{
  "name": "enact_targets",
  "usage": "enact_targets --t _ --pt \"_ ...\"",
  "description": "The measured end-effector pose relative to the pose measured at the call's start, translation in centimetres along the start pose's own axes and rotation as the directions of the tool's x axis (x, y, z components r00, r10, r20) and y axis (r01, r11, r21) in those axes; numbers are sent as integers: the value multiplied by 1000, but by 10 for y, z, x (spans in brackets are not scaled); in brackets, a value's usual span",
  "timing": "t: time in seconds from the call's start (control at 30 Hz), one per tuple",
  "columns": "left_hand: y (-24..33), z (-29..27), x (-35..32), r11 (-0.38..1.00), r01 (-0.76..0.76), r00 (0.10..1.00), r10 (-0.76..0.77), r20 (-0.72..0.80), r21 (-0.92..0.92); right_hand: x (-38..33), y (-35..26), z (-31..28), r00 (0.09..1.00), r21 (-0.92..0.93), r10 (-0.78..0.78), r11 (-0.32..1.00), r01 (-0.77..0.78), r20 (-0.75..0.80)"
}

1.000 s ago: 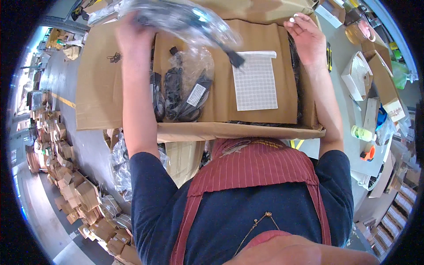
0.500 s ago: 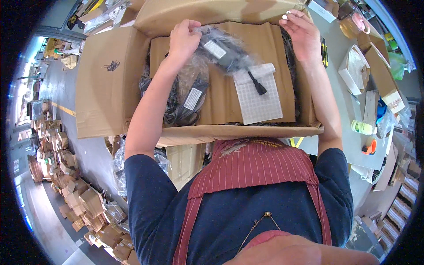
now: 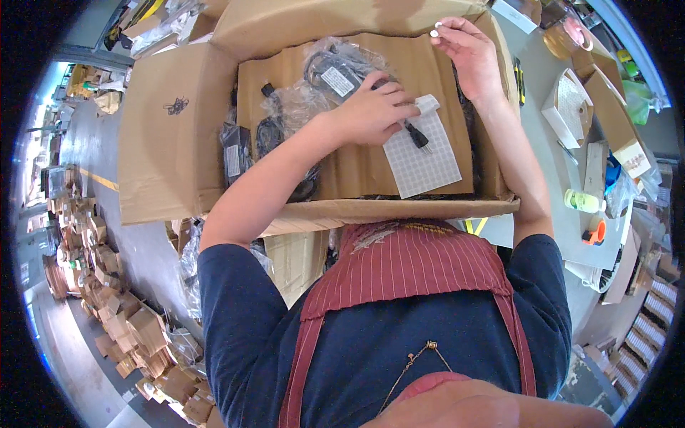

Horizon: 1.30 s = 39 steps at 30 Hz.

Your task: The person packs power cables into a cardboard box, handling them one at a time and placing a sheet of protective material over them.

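Adapter (image 3: 337, 80), bagged, partly under left hand (image 3: 376, 112), plug (image 3: 416, 134) over white sheet (image 3: 426, 165)

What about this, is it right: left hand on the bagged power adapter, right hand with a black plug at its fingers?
Wrong about the right hand: the head view shows small white discs at its fingers. The left hand is on the bagged power adapter.

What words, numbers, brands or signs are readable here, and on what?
Nothing is legible.
White label on the bagged adapter beside the left hand: too small.
Second label on another adapter, farther left: too small.
Scribble on the cardboard flap: no readable word.
Yellow marks on the red apron: unreadable.
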<state>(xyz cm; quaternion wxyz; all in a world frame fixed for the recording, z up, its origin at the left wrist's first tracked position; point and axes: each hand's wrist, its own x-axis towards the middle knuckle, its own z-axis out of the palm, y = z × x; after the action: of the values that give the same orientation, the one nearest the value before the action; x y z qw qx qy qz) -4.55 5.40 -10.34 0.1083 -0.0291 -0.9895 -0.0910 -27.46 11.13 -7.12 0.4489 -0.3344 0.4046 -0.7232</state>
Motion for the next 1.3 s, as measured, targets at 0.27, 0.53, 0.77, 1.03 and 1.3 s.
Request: enact_targets --t 0.27,0.53,0.77,1.03,1.3 --pt "-10 -2 -2 983 29 999 -35 25 180 -3 1 7 993 -163 39 986 -21 109" --pt "-16 -11 0 982 -121 993 119 21 144 -5 -1 12 985 -164 81 985 -55 152" --pt "-26 -56 1 985 68 977 -34 -209 161 -3 -2 6 996 -101 83 992 -78 42" --pt "-12 -126 -12 847 209 547 -515 -660 -488 -1 -9 5 995 -97 79 993 -73 63" --pt "-10 -106 -13 647 246 708 -629 -322 -721 -2 -9 9 986 -128 106 988 -90 126"
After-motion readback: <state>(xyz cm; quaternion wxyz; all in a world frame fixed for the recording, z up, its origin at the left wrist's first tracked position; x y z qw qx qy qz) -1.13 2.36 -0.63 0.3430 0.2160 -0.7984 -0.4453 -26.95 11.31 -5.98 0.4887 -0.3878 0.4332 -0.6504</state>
